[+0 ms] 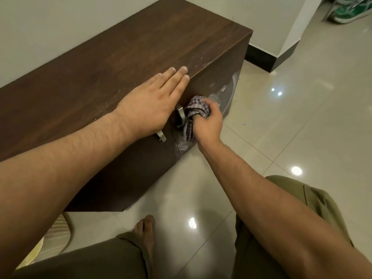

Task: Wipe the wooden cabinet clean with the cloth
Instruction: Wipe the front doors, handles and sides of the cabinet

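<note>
The loose tail of the checked cloth could be snagged on the metal door handle just beside it, since the tail hangs past the handle while the door front of the wooden cabinet is rubbed; a door could also be tugged open. The cloth is bunched in the right hand, whose fingers are curled tightly over it and pressed against the cabinet front. The left hand is laid flat and open on the cabinet top, nothing held. Pale streaks on the top edge suggest dust not yet wiped.
</note>
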